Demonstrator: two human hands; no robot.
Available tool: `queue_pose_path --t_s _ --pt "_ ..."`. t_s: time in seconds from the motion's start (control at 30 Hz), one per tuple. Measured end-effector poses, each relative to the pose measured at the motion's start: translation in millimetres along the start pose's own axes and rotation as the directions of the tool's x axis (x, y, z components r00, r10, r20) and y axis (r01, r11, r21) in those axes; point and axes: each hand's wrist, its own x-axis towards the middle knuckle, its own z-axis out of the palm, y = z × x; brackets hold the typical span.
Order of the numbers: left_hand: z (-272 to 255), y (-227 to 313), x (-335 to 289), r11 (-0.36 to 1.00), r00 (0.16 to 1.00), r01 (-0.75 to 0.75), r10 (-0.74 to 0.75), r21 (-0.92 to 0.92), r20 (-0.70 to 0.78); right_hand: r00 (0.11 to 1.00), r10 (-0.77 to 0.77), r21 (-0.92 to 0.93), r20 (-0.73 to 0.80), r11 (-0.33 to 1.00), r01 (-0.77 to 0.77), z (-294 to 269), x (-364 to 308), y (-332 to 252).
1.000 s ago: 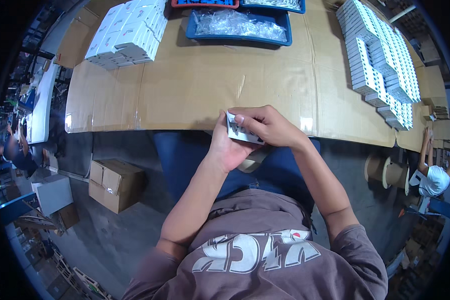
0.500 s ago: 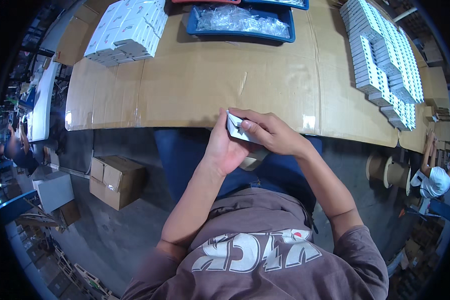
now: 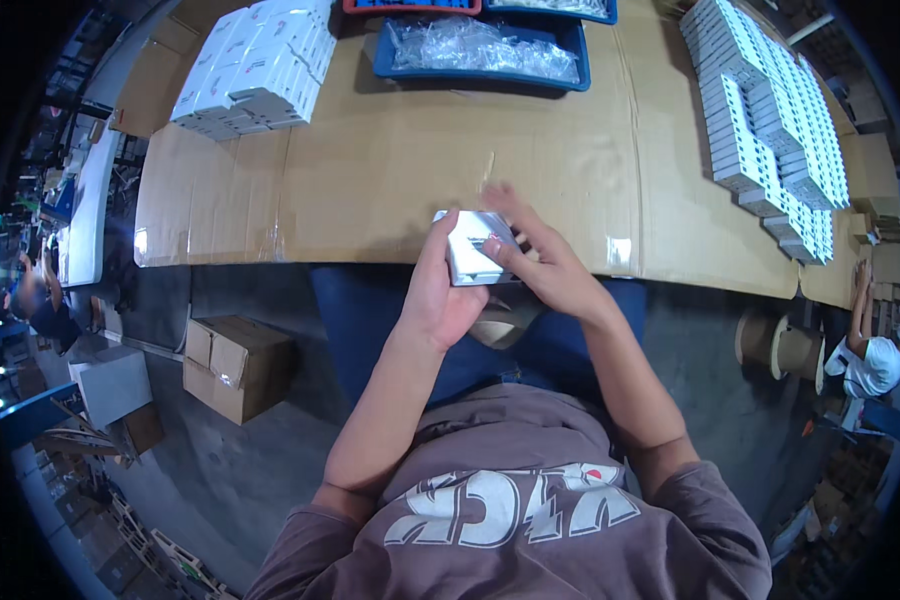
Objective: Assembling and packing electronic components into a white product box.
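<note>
Just above my lap, at the near edge of the table, I hold a small white box (image 3: 475,255) with some print on its lid. My left hand (image 3: 437,295) is closed round its left side and underside, the thumb along the upper left edge. The thumb of my right hand (image 3: 550,262) rests on the lid's right part. The other right fingers are lifted off and spread, a little blurred by motion. What lies under the box is hidden.
A cardboard-covered table (image 3: 390,170) spans ahead. White boxes (image 3: 260,70) are stacked at its far left, and more flat boxes (image 3: 770,130) at the right. A blue tray (image 3: 480,75) holds clear plastic bags. Cardboard carton (image 3: 235,365) on the floor; people work at both sides.
The white box has turned so its lid faces up more fully. My right fingers have come off its far side and lifted away.
</note>
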Motion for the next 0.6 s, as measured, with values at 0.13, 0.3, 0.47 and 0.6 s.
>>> queue_pose_path --t_s 0.13,0.3,0.47,0.6 --pt "9.0 2.7 -1.7 0.986 0.987 -0.163 0.163 -0.027 0.009 0.940 0.273 0.234 -0.203 0.946 -0.225 4.2 -5.2 1.4" --pt "11.4 6.7 -13.8 0.936 0.951 -0.308 0.302 0.172 0.059 0.924 0.378 0.520 -0.059 0.802 -0.295 4.1 -12.8 -10.9" --pt "-4.2 4.1 -16.1 0.891 0.948 -0.315 0.313 0.328 0.062 0.953 0.276 0.468 -0.122 0.863 -0.190 5.7 -19.8 -18.6" --pt "-7.5 7.6 -18.3 0.896 0.942 -0.331 0.297 0.295 0.157 0.955 0.218 0.544 -0.201 0.835 -0.076 16.4 -22.4 -25.0"
